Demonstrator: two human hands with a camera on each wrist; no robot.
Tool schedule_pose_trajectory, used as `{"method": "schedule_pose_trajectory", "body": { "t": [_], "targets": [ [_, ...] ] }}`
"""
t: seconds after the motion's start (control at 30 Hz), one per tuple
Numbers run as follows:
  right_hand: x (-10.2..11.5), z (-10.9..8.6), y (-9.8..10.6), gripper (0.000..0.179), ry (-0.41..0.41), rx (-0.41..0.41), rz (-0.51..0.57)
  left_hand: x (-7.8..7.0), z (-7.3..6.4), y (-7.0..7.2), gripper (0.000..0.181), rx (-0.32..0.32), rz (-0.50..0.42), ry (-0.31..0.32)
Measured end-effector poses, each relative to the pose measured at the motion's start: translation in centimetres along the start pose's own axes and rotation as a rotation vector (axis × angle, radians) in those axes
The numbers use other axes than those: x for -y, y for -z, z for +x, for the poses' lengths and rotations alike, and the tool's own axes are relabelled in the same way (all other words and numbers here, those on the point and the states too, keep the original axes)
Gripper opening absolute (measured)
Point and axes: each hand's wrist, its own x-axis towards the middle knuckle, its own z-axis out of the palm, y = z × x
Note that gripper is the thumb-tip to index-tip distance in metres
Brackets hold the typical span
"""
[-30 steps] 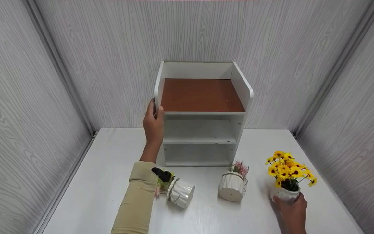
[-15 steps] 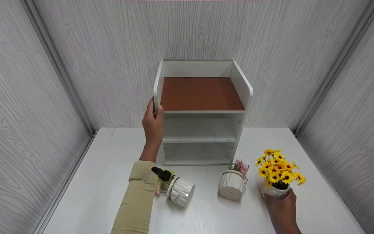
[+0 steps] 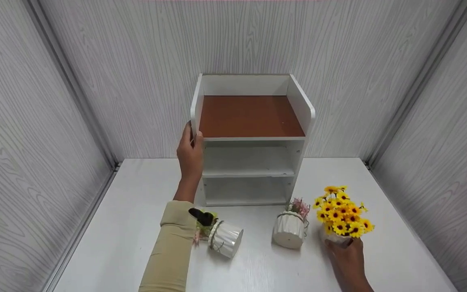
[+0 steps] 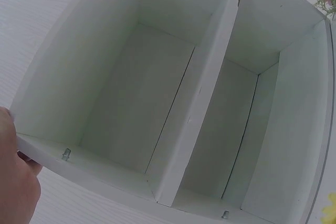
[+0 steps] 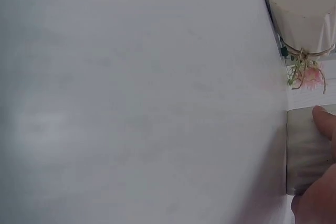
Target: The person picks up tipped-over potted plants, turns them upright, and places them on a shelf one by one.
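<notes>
My left hand (image 3: pixel 191 156) grips the left side panel of a small white shelf unit (image 3: pixel 249 176), thumb at the front edge and fingers behind. The unit has a brown top board (image 3: pixel 251 117) and two open compartments, seen inside in the left wrist view. At the right, my right hand (image 3: pixel 349 257) holds a white flower pot (image 3: pixel 330 239) of yellow artificial flowers (image 3: pixel 341 213), which stands upright. In the right wrist view the thumb and fingers lie around the pot (image 5: pixel 307 150), its base at the table surface.
Two white fluted pots with pink flowers lie on their sides before the shelf: one pot (image 3: pixel 226 239) by the left sleeve (image 3: pixel 176 243), the other pot (image 3: pixel 289 231) between shelf and right hand. Grey wood-patterned walls (image 3: pixel 249 36) enclose the white table (image 3: pixel 136 202).
My right hand has moved left with the pot of yellow flowers, nearer the right tipped pot. The left hand keeps its grip on the shelf unit.
</notes>
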Motion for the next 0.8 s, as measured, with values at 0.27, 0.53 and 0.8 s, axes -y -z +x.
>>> {"method": "schedule_pose_trajectory", "body": {
  "t": [0.27, 0.53, 0.8],
  "targets": [
    [0.62, -0.55, 0.22, 0.091, 0.018, -0.039, 0.064, -0.05, -0.03, 0.13, 0.055, 0.024, -0.005, 0.014],
    [0.97, -0.92, 0.11, 0.079, 0.128, -0.070, 0.064, 0.11, -0.02, 0.04, 0.055, 0.012, 0.015, -0.006],
    [0.65, -0.63, 0.20, 0.077, 0.163, -0.081, 0.039, 0.19, 0.04, -0.01, 0.055, 0.011, -0.002, -0.017]
  ]
}}
